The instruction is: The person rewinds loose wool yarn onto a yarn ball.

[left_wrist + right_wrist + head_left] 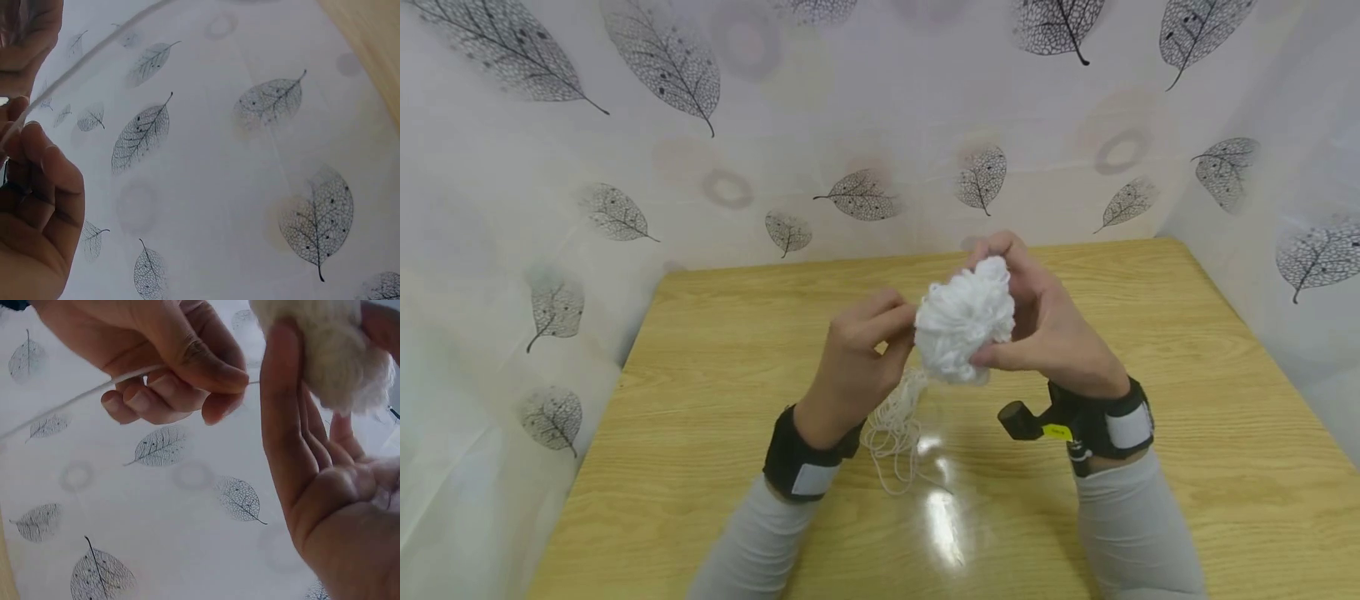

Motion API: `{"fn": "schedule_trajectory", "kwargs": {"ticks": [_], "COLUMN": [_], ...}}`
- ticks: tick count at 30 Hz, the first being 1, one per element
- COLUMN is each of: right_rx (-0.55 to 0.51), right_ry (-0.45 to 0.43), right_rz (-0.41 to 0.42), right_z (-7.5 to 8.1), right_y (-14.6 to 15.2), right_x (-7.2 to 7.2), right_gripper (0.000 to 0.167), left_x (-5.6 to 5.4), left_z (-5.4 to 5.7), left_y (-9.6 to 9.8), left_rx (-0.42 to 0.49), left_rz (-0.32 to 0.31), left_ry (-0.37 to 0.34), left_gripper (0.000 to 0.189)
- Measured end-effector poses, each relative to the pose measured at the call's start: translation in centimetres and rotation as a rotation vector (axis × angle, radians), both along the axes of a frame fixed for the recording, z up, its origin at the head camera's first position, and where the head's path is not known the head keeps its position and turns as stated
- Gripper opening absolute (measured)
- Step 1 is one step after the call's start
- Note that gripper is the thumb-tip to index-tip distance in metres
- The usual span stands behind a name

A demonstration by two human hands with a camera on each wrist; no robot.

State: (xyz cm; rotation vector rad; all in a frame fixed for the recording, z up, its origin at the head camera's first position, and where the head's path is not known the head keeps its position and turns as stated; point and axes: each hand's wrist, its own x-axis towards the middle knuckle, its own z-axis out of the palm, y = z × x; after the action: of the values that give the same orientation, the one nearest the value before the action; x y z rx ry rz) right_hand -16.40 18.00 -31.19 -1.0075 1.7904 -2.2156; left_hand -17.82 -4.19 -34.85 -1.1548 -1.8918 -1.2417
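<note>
A fluffy white bundle of looped yarn is held up above the table by my right hand, thumb on the near side and fingers around the far side. Just left of it, my left hand pinches a strand of white yarn between thumb and forefinger. In the right wrist view that strand runs from the bundle through the left hand and off to the left. Below the hands, a loose tangle of white yarn lies on the table, partly hidden behind the left hand.
The wooden table spreads out beneath both arms. Behind it and at both sides hangs a pale curtain printed with dark leaves. Black camera straps wrap both wrists.
</note>
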Motion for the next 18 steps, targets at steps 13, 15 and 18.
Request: {"fn": "schedule_trajectory", "kwargs": {"ticks": [13, 15, 18], "right_rx": [-0.033, -0.002, 0.080], "right_ry": [0.180, 0.243, 0.317], "right_rz": [-0.387, -0.400, -0.418], "right_z": [-0.7, -0.9, -1.2], "right_y": [-1.3, -1.3, -1.3], "right_x": [-1.1, -1.5, -2.0], "right_gripper": [0.051, 0.048, 0.047], "left_x": [1.5, 1.7, 1.7], "left_z": [0.4, 0.6, 0.9], "left_y": [0.9, 0.7, 0.2], "left_rx": [-0.169, -0.177, -0.154], "left_rz": [-0.030, -0.031, -0.023], "left_ry": [0.001, -0.012, -0.035], "left_gripper": [0.003, 0.004, 0.003]}}
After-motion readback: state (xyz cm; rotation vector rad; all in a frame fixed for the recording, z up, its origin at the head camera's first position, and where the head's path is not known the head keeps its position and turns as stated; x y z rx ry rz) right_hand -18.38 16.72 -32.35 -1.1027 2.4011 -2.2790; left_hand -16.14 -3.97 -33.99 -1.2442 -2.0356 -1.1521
